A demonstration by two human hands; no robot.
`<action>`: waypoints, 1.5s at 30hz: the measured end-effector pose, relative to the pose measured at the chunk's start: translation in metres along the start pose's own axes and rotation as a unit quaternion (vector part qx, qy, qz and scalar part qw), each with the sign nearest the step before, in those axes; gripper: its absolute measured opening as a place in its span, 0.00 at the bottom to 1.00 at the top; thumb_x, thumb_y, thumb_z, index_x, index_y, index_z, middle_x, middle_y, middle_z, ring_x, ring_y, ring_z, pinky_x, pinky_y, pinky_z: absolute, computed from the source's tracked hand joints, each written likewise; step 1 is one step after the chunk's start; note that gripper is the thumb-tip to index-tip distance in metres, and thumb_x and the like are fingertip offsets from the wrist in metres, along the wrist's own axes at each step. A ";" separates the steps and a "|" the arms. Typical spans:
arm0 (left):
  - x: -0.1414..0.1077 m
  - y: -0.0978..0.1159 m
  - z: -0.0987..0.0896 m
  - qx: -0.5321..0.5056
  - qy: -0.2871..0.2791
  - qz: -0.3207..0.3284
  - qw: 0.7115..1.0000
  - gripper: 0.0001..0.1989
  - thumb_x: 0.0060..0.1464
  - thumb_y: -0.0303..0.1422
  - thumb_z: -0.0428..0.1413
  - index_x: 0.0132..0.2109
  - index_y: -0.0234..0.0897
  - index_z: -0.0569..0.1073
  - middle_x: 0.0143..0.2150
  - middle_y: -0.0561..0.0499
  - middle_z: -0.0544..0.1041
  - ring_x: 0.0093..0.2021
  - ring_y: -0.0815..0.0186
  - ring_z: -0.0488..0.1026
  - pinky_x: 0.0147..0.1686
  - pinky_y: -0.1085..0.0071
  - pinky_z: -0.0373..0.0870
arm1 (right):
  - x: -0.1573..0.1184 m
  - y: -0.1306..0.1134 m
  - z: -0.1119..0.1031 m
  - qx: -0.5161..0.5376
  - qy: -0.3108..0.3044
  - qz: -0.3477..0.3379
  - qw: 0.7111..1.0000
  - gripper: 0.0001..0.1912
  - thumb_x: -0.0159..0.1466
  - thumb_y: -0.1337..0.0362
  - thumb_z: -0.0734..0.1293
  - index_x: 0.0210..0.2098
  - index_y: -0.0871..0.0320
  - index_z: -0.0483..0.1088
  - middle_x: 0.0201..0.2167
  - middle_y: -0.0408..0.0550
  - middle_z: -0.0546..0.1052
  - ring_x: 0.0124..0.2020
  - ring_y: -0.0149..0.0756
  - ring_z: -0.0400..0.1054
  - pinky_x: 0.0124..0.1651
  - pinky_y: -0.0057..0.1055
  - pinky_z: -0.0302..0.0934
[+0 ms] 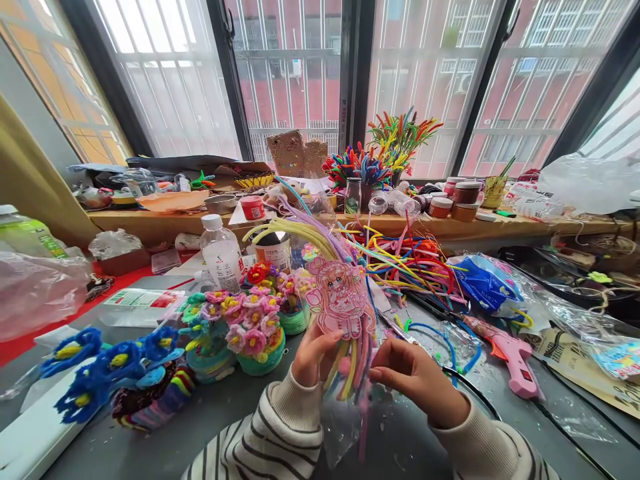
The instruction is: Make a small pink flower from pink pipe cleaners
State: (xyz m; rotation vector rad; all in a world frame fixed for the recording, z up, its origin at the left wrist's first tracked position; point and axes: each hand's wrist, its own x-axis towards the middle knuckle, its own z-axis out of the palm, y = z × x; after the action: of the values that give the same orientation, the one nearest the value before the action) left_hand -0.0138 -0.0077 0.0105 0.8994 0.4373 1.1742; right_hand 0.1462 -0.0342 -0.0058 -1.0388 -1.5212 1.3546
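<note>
My left hand (316,355) is wrapped round a bundle of pipe cleaners (346,387) in a clear plastic sleeve, the thumb lying over its front. Yellow, lilac, pink and blue strands fan out above the grip, and their lower ends hang below it. A pink cartoon-girl cutout (343,300) covers the bundle's front. At the bundle's right edge, my right hand (417,379) is closed in a pinch, thumb against curled fingers. What lies between those fingertips is too small to make out.
Pipe-cleaner flower pots (260,357) and blue flowers (120,363) stand at left. Loose pipe cleaners (415,263) lie behind the hands. To the right are scissors (403,330), a pink glue gun (510,357) with its cord, and a blue packet (485,283). Jars and bottles crowd the windowsill (310,230).
</note>
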 end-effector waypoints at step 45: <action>0.010 -0.008 0.000 0.136 0.067 -0.020 0.988 0.16 0.31 0.25 0.61 0.34 0.32 0.70 0.33 0.49 0.75 0.36 0.65 0.70 0.39 0.70 0.63 | -0.004 0.002 0.003 -0.020 0.152 -0.055 0.987 0.11 0.52 0.58 0.63 0.27 0.60 0.69 0.20 0.43 0.70 0.20 0.31 0.63 0.25 0.26 0.60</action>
State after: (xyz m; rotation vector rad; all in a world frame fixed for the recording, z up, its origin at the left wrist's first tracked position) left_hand -0.0060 0.0005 0.0056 1.0447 0.7348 1.1581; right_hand 0.1451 -0.0385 -0.0083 -1.1139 -1.3606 1.0407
